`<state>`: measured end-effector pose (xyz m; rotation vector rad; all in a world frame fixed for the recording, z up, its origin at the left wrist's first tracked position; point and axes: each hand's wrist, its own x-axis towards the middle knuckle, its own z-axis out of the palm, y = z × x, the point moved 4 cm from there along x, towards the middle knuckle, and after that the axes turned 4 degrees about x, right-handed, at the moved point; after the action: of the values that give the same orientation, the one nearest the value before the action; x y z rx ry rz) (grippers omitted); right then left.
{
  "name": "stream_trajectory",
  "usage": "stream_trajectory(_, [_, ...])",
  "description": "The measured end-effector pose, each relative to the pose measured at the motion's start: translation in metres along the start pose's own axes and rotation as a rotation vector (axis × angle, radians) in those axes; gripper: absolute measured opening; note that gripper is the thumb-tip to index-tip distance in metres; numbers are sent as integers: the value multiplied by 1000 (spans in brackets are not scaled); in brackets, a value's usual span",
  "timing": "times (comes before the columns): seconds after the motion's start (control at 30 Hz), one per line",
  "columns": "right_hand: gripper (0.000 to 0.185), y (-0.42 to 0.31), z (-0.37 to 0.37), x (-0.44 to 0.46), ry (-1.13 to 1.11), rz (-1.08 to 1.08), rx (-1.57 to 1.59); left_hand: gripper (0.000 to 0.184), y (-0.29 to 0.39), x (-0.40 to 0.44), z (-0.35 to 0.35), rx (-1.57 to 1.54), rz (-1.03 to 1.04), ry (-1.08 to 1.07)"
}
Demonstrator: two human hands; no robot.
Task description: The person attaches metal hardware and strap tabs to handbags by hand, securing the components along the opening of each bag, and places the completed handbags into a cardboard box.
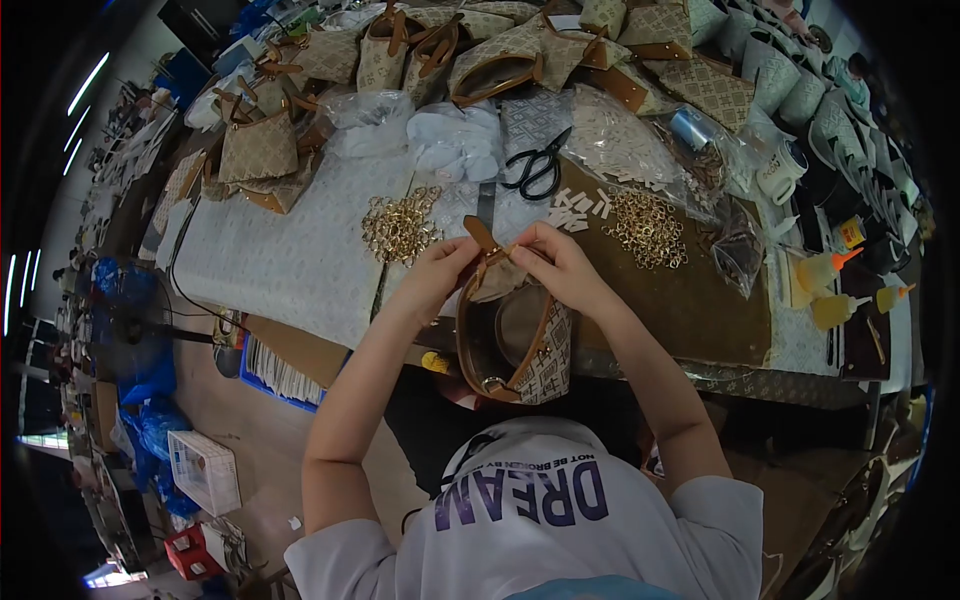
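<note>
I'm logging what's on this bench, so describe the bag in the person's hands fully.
The bag has a beige-and-brown patterned side, a brown, leather-like rim and gold-coloured fittings. Its mouth gapes upward at the near edge of the table; left hand and right hand pinch its brown strap.

White crate [204, 472] beside blue bags [158, 430]; red box [190, 556].

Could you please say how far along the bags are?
Bags with handles piled at the back look done. The left hand and right hand hold a brown strap on an open bag. Loose gold rings lie on the table, so more fitting probably remains.
</note>
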<state>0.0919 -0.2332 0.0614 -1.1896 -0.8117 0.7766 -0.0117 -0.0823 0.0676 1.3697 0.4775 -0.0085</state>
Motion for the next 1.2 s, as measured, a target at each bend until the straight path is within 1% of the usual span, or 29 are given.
stream_trajectory(0.07, [16, 0, 3, 1, -16, 11, 4, 21, 5, 5, -5, 47, -109, -81])
stream_trajectory(0.17, [16, 1, 2, 2, -24, 41, 2, 19, 20, 16, -12, 152, -74, -281])
stream_trajectory(0.27, [17, -2, 4, 0, -22, 33, 31, 20, 33, 21, -9, 251, -49, -368])
stream_trajectory(0.37, [17, 4, -1, 1, -6, 28, 36, 21, 47, 16, 3, 298, -6, -311])
stream_trajectory(0.47, [18, 2, -1, 0, 10, 34, 32, 23, 42, 22, -2, 160, -57, -407])
stream_trajectory(0.57, [20, -1, 0, 1, 7, 50, 28, 24, 47, 24, -3, 136, -66, -515])
stream_trajectory(0.67, [21, 0, 1, 1, 2, 70, 25, 26, 43, 31, -5, 196, -108, -505])
stream_trajectory(0.8, [24, 3, -2, 3, 24, 70, 9, 24, 42, 32, -5, 217, -65, -493])
stream_trajectory(0.9, [26, 7, -6, 5, 31, 82, -33, 25, 48, 26, -4, 86, -83, -525])
stream_trajectory(0.97, [28, 3, -6, 3, 41, 93, -46, 30, 46, 26, -7, 30, -96, -546])
stream_trajectory(1.07, [27, -1, -6, 1, 61, 142, -57, 30, 44, 27, -7, 275, -28, -539])
stream_trajectory(1.17, [27, -2, -6, 1, 88, 98, -56, 25, 52, 14, 8, 471, 65, -413])
stream_trajectory(1.2, [27, -2, -6, 1, 94, 120, -63, 22, 54, 14, 10, 544, 110, -375])
